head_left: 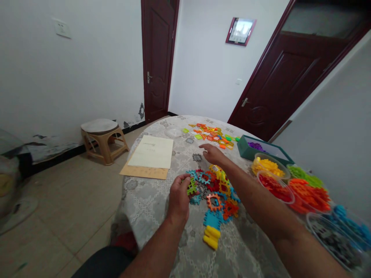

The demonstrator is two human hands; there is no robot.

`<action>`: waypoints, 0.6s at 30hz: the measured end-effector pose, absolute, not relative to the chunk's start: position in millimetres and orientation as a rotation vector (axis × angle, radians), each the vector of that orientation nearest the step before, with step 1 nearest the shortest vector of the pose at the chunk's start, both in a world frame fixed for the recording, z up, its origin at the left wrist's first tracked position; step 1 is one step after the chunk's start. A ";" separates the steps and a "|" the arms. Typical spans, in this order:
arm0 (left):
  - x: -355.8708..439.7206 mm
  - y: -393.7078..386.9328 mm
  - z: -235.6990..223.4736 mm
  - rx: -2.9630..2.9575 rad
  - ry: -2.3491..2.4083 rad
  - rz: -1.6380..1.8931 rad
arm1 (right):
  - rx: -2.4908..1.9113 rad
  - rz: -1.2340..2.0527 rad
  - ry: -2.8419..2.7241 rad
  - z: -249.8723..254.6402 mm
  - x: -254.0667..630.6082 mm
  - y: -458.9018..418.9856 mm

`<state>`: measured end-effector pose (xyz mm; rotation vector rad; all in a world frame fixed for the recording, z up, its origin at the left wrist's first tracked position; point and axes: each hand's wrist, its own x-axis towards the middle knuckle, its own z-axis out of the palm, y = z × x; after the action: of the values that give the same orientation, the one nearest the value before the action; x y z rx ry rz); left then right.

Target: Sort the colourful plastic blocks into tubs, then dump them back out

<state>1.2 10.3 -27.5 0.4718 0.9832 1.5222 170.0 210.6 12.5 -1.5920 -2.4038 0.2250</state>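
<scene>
My left hand (180, 195) grips a lime-green interlocking plastic piece (191, 187) between thumb and fingers, at the left edge of a heap. The heap holds notched pieces in several colours, among them an orange square frame (214, 202), a blue plate (212, 219) and a yellow piece (211, 237) at its near end. My right hand (213, 154) is stretched over the table beyond the heap, index finger out, with nothing visible in it. Just left of it lies a grey notched piece (197, 157), and another grey piece (189, 141) lies farther back.
More loose pieces (213, 136) lie at the far side. Along the right stand a green box (245, 148) with purple pieces and clear tubs of yellow (268, 167), red (275, 187) and grey pieces (333, 235). Paper sheets (155, 151) lie left; a stool (104, 141) stands beyond.
</scene>
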 end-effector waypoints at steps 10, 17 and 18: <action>-1.2 8.7 -27.1 0.400 0.978 1.508 | -1.715 0.103 -2.490 -5.8 109.3 301.8; -1.4 8.7 -29.5 0.381 0.953 1.502 | -1.822 0.082 -2.498 -22.8 94.1 304.3; -1.3 8.7 -29.6 0.384 0.952 1.501 | -1.811 0.069 -2.504 -23.2 95.2 300.0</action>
<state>-1.3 8.7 -29.6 0.3838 0.9523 1.5013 95.2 300.0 -23.2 -1.8108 -2.5044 0.0689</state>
